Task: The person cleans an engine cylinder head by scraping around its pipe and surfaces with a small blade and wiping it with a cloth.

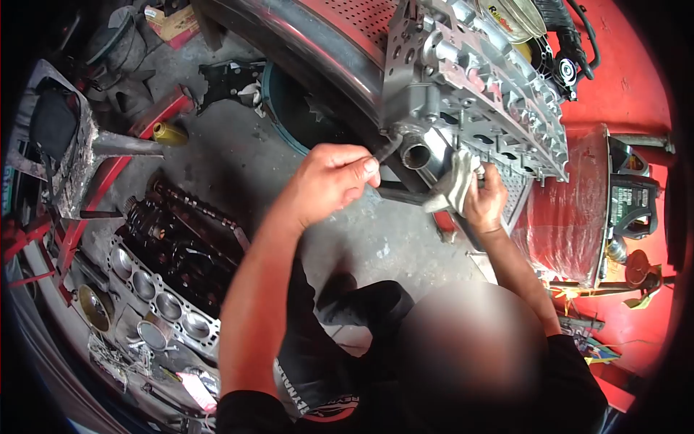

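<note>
My left hand is closed, pinching a thin dark flat piece between thumb and fingers; its exact kind is unclear. The tip of that piece is close to the round pipe outlet on the end of a bare metal cylinder head. Just below the cylinder head, my right hand is wrapped round a bunched whitish rag. Part of the rag hangs down beside the outlet, and the fingers behind it are partly hidden.
An engine block with several open bores lies at lower left, by loose parts on the floor. A dark basin stands beneath the red bench. At left is a worn chair; a coolant jug is at right.
</note>
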`<move>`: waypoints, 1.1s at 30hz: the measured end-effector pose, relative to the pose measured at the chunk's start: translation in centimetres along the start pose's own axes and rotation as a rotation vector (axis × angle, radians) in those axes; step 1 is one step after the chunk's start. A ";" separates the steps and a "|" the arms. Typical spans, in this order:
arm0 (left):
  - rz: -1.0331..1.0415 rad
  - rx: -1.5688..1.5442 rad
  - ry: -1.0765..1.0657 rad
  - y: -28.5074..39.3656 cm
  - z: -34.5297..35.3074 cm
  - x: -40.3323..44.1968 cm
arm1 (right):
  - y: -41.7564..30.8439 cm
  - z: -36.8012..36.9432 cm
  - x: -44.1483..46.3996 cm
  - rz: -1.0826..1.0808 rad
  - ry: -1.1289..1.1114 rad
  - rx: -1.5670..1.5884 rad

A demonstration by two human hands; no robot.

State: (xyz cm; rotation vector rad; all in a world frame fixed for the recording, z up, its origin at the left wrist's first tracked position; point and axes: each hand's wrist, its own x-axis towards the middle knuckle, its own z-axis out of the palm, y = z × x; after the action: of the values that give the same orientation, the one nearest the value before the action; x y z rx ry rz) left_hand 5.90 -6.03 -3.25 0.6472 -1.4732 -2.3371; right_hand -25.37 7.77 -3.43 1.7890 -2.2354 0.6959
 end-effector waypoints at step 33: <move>1.052 2.073 0.926 -2.5 6.3 1.2 | 0.5 0.7 -0.9 0.003 0.269 0.150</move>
State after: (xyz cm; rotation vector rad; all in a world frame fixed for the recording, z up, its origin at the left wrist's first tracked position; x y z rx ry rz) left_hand 1.51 -0.71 -3.42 0.6936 -2.1450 0.7357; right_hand -25.50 8.28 -4.50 1.6417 -2.0557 1.0612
